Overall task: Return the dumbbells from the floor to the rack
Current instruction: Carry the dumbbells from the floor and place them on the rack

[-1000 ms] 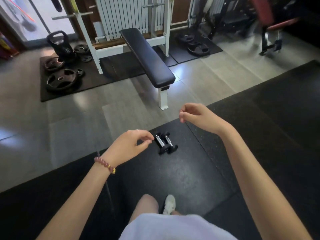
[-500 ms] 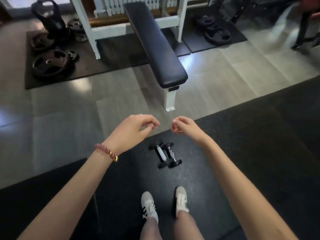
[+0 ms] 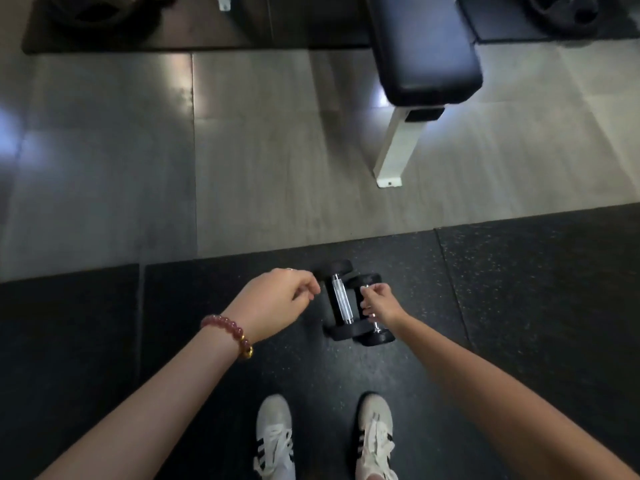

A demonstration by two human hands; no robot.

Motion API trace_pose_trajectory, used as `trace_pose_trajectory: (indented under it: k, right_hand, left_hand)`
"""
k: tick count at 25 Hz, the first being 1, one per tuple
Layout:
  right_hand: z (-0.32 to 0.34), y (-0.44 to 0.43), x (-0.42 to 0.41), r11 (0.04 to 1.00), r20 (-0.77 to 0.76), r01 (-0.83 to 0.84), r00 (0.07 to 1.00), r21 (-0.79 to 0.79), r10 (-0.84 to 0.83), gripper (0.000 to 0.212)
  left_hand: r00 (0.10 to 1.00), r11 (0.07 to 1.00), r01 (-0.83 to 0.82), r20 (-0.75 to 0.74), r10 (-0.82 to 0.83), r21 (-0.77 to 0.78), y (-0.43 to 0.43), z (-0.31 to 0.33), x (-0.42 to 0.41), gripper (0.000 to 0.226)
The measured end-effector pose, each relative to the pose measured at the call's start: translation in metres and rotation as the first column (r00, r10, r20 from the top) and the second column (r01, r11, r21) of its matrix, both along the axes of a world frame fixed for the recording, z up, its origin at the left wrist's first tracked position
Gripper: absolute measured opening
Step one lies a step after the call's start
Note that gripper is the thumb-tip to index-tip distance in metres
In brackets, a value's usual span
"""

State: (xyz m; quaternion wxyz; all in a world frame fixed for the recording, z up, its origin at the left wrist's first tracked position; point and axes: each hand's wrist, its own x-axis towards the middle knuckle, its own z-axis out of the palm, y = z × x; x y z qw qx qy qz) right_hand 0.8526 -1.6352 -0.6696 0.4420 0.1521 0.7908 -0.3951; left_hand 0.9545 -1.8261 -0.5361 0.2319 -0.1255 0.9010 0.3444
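Two small black dumbbells with chrome handles lie side by side on the black rubber mat (image 3: 519, 306). My right hand (image 3: 379, 304) is wrapped around the handle of the right dumbbell (image 3: 375, 336), which still rests on the mat. The left dumbbell (image 3: 341, 301) lies free beside it. Just left of its far end hovers my left hand (image 3: 277, 299), fingers loosely curled and holding nothing; a bead bracelet is on that wrist. No dumbbell rack is in view.
A black padded bench (image 3: 422, 46) on a white leg (image 3: 398, 147) stands ahead on the grey tiles. Weight plates (image 3: 568, 12) lie on a dark mat at the far right. My white shoes (image 3: 275, 434) stand just behind the dumbbells.
I have bent down and the view has tilted to the floor. Both hands dropped to the dumbbells; my right hand closed on the right dumbbell's handle, my left came beside the left one.
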Motion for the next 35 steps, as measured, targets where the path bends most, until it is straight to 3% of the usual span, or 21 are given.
trace_pose_trajectory:
  k: [3, 7, 9, 13, 16, 18, 21, 24, 28, 32, 35]
  right_hand:
    - [-0.098, -0.003, 0.008, 0.993, -0.070, -0.091, 0.993, 0.076, 0.096, 0.026]
    - [-0.207, -0.011, 0.013, 0.949, -0.187, -0.220, 0.946, 0.224, 0.263, 0.067]
    - [-0.242, -0.018, 0.013, 0.934, -0.196, -0.252, 0.932, 0.255, 0.305, 0.074]
    - [-0.288, -0.027, -0.011, 0.944, -0.144, -0.213, 0.956, 0.253, 0.254, 0.062]
    - [-0.309, -0.023, -0.014, 0.988, -0.026, -0.035, 0.999, 0.147, 0.039, 0.032]
    - [-0.317, -0.019, -0.009, 0.987, -0.054, 0.013, 0.999, 0.162, -0.005, 0.018]
    - [-0.309, -0.015, 0.000, 0.981, -0.079, -0.032, 0.996, 0.192, 0.048, 0.015]
    - [-0.283, -0.012, 0.016, 0.942, -0.058, -0.234, 0.965, 0.240, 0.254, 0.021]
    - [-0.220, -0.011, 0.037, 0.760, -0.007, -0.587, 0.790, 0.278, 0.613, 0.032]
    - [-0.139, -0.011, 0.060, 0.607, -0.045, -0.753, 0.618, 0.254, 0.785, 0.030]
    - [-0.070, -0.010, 0.069, 0.537, -0.041, -0.807, 0.545, 0.245, 0.838, 0.022]
  left_hand:
    - [0.999, 1.000, 0.000, 0.053, 0.001, -0.030, 0.006, -0.099, 0.007, 0.026]
    - [0.998, 0.998, -0.009, 0.055, 0.013, -0.065, 0.012, -0.208, 0.011, 0.028]
    - [0.999, 0.996, -0.020, 0.047, 0.024, -0.082, 0.013, -0.249, 0.014, 0.028]
    - [0.996, 0.993, -0.084, 0.013, 0.085, -0.085, 0.025, -0.307, 0.021, 0.026]
    - [0.990, 0.989, -0.142, 0.009, 0.142, -0.047, 0.036, -0.328, 0.022, 0.025]
    - [0.988, 0.988, -0.152, -0.006, 0.151, -0.031, 0.042, -0.330, 0.023, 0.027]
    - [0.994, 0.993, -0.063, -0.091, 0.053, -0.105, 0.044, -0.322, 0.020, 0.037]
    - [0.993, 0.975, -0.056, -0.114, 0.032, -0.216, 0.042, -0.313, 0.011, 0.062]
    - [0.986, 0.961, -0.155, 0.025, 0.165, -0.229, 0.054, -0.285, 0.007, 0.105]
    - [0.924, 0.928, -0.369, 0.085, 0.372, -0.046, 0.041, -0.224, 0.027, 0.097]
    - [0.875, 0.882, -0.470, 0.147, 0.462, 0.026, 0.038, -0.160, 0.045, 0.088]
